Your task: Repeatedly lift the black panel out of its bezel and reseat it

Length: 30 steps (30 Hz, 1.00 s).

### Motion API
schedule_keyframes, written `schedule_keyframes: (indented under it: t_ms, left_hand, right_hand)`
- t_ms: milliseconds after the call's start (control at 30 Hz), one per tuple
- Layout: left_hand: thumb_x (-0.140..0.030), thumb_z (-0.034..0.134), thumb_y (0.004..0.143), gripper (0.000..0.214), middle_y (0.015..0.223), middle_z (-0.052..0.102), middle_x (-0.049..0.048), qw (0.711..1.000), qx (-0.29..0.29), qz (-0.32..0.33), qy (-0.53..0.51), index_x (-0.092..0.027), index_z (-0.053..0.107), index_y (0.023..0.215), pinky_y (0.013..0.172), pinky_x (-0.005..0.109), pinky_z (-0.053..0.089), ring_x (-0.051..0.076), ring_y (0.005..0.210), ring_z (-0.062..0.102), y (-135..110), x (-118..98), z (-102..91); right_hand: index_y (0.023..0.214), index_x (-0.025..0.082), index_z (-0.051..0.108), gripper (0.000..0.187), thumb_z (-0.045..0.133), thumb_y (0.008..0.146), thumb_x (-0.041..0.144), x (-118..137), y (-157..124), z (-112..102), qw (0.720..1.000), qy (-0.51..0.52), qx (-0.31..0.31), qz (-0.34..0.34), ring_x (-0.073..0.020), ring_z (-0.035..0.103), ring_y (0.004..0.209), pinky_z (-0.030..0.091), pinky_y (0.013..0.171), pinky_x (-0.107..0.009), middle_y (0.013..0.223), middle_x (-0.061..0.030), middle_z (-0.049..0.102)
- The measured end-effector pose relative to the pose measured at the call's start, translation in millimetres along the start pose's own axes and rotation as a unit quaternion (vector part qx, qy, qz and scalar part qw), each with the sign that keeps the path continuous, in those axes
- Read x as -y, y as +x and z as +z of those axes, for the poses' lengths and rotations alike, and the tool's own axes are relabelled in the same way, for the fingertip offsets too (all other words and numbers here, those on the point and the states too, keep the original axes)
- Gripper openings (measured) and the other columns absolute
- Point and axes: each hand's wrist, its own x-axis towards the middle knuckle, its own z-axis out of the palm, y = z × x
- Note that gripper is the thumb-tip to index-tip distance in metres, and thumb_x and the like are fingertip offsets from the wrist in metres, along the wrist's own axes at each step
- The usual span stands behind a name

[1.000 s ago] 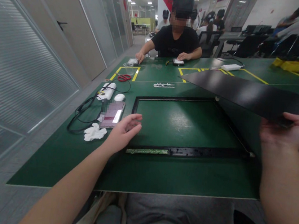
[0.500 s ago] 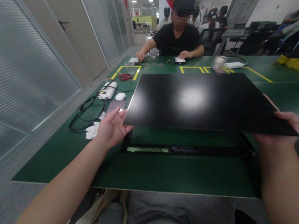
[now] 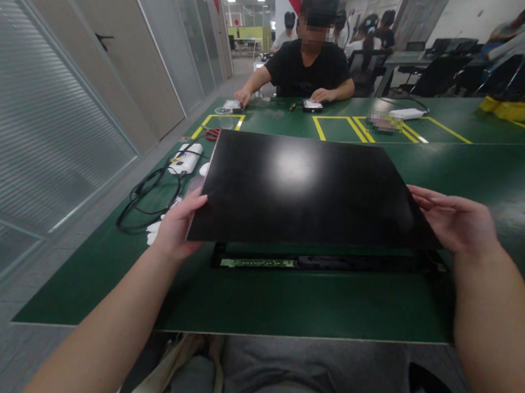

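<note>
Between my two hands a flat black display panel [image 3: 310,199], glossy and reflecting a ceiling light, is held slightly tilted above the table. My left hand [image 3: 178,227] grips its left edge near the front corner, thumb on top and fingers underneath. At the right edge, my right hand [image 3: 460,221] holds the panel with its fingers along the side; part of them is hidden. Beneath the panel lies a thin black frame [image 3: 354,262], mostly covered. Along its front strip runs a narrow green circuit board [image 3: 257,263].
Black cables [image 3: 134,206], a white device [image 3: 185,159] and red scissors [image 3: 212,133] lie at the left of the green table [image 3: 315,311]. Across it, a person in a black shirt [image 3: 306,71] handles small devices. A yellow tray [image 3: 515,110] sits at the far right.
The display panel has moved left and toward me, now covering more of the items on the left. My right hand has shifted left with it, and the panel's far edge sits lower.
</note>
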Motion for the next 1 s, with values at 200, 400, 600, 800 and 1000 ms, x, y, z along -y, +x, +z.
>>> schedule_keyframes:
  t_ms: [200,400,600,800,1000]
  left_hand:
    - [-0.024,0.084,0.071,0.049,0.102,0.083,0.0095,0.999,0.023,-0.006,0.041,-0.015,0.077,0.118,0.08,0.036,0.065,0.034,0.102,0.078,1,5,-2.3]
    - [-0.023,0.088,0.069,0.029,0.082,0.081,0.0036,1.0,0.013,0.0,0.029,-0.018,0.08,0.097,0.053,0.023,0.053,0.021,0.069,0.074,7,10,-7.2]
    - [-0.025,0.092,0.064,0.047,0.095,0.084,0.0042,0.999,0.002,0.013,0.038,-0.018,0.08,0.11,0.057,0.023,0.056,0.023,0.08,0.078,7,9,-9.0]
    - [-0.029,0.092,0.064,0.055,0.099,0.084,0.0061,0.998,-0.021,0.013,0.06,-0.017,0.077,0.115,0.065,0.027,0.059,0.028,0.092,0.079,8,12,-11.7]
    - [-0.026,0.089,0.067,0.048,0.098,0.083,0.0057,0.998,-0.03,0.019,0.06,-0.018,0.078,0.112,0.065,0.025,0.057,0.026,0.09,0.078,6,15,-5.0]
  right_hand:
    - [0.096,0.019,0.07,0.029,0.059,0.072,0.008,-5,15,-3,0.993,-0.001,-0.091,0.076,-0.0162,0.07,0.071,0.059,0.064,-0.023,0.08,-0.0084,0.073]
    - [0.097,0.017,0.064,0.024,0.058,0.078,0.005,-5,18,-4,0.987,-0.034,-0.132,0.082,-0.0167,0.072,0.066,0.058,0.059,-0.022,0.078,-0.0109,0.074]
    - [0.096,0.017,0.063,0.018,0.056,0.083,0.005,-6,11,3,0.983,-0.103,-0.141,0.058,-0.0172,0.07,0.056,0.054,0.049,-0.021,0.069,-0.0102,0.073]
    - [0.089,0.016,0.064,0.016,0.056,0.085,0.002,-6,2,16,0.967,-0.183,-0.175,0.016,-0.0147,0.066,0.047,0.054,0.044,-0.02,0.06,-0.0065,0.069]
    - [0.088,0.016,0.065,0.018,0.059,0.082,0.0,-8,3,14,0.965,-0.189,-0.184,0.004,-0.0151,0.067,0.048,0.055,0.045,-0.021,0.061,-0.0066,0.07]
